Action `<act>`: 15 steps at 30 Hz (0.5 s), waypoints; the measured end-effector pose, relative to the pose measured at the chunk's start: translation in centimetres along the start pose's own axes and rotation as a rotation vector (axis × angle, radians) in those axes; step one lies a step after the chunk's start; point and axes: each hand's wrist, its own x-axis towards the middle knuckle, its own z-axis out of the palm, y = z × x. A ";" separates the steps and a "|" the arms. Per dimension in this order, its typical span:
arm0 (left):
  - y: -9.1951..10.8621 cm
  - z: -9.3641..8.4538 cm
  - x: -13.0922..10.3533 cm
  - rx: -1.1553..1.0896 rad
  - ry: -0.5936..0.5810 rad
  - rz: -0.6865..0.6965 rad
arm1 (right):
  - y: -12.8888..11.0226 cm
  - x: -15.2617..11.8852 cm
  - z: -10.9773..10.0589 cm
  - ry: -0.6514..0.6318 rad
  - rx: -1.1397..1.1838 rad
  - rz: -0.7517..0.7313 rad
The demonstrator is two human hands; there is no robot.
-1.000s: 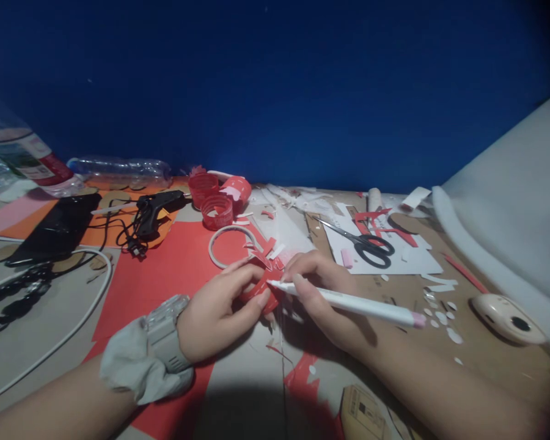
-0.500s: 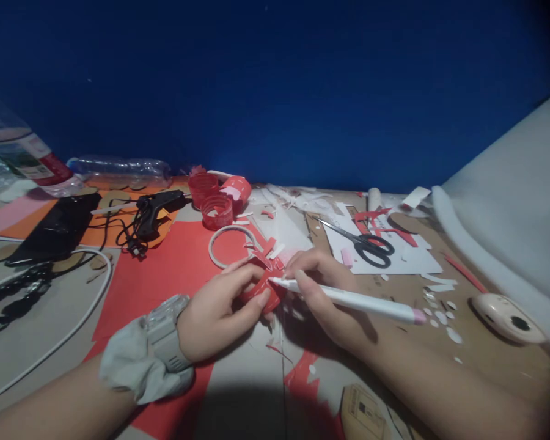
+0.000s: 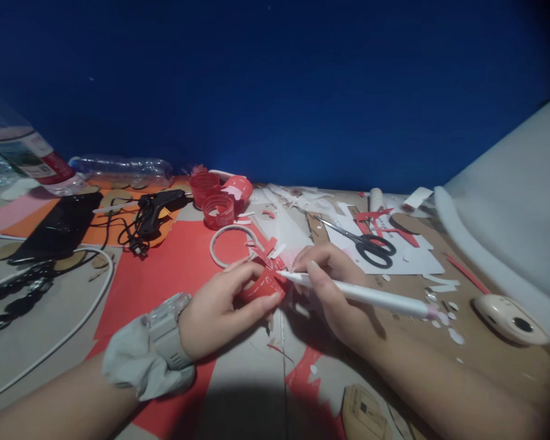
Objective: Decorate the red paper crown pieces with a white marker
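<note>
While left hand (image 3: pixel 220 315) holds red piece (image 3: pixel 266 287) | right hand (image 3: pixel 339 293) — white pen (image 3: pixel 380 297) gripped

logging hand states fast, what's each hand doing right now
Left hand: closed, holding a curved red piece with white dashes.
Right hand: closed, holding a slim white pen with a pinkish end.

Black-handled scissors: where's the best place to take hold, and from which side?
I'd take the scissors by the black handle loops, coming from the near right: the loops lie toward that side, while the slim blades point away to the far left.
</note>
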 end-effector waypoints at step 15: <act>-0.6 0.0 0.1 -0.281 -0.021 -0.013 | -0.1 0.4 0.1 0.137 -0.030 -0.089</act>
